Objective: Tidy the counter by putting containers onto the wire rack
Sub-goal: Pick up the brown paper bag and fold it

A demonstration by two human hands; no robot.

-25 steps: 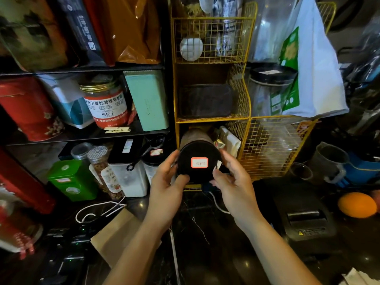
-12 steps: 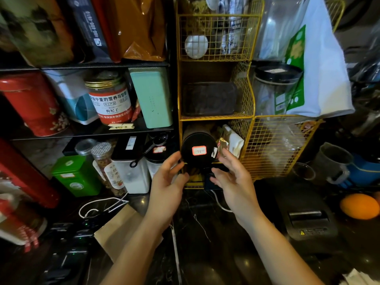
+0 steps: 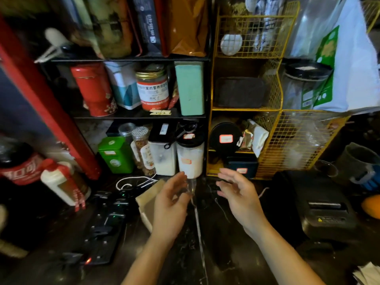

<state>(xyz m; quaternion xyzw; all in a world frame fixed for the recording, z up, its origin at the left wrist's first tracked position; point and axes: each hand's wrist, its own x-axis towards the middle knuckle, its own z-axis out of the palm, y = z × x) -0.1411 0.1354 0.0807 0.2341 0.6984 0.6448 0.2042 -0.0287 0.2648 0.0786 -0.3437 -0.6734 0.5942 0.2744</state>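
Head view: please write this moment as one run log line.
black canister: lying in yellow wire rack lower shelf | left hand: open, empty | right hand: open, empty | both over counter

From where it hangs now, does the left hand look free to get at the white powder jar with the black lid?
Probably yes. The left hand is open and empty, just below and in front of the white powder jar, which stands at the front of the bottom shelf. Nothing lies between them; only a black scoop rests above its lid.
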